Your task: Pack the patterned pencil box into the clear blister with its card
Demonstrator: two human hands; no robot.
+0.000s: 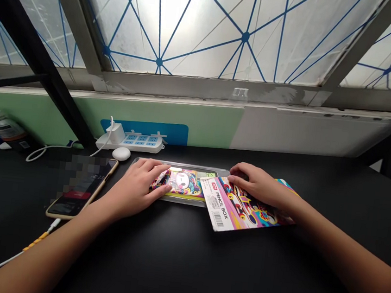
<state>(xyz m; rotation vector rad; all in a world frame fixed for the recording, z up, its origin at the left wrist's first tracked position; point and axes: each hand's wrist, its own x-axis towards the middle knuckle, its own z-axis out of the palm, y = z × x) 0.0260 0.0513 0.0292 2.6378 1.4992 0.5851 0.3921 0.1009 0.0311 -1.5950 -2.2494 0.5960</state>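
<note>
A colourful pencil box (186, 184) lies in a clear plastic case (179, 200) on the black desk (184, 257). My left hand (137, 187) rests flat on its left end, fingers stretched over the lid. Next to it lies a printed card sleeve (234, 209) labelled "PENCIL BOX", angled to the right. My right hand (259, 186) lies on the sleeve's top edge, fingers flat and pressing near the case's right end.
A phone (81, 188) with a charging cable (37, 241) lies to the left. Behind stand a white power strip (136, 141), a white round object (121, 153) and a lying bottle (3, 127). A window runs along the back wall.
</note>
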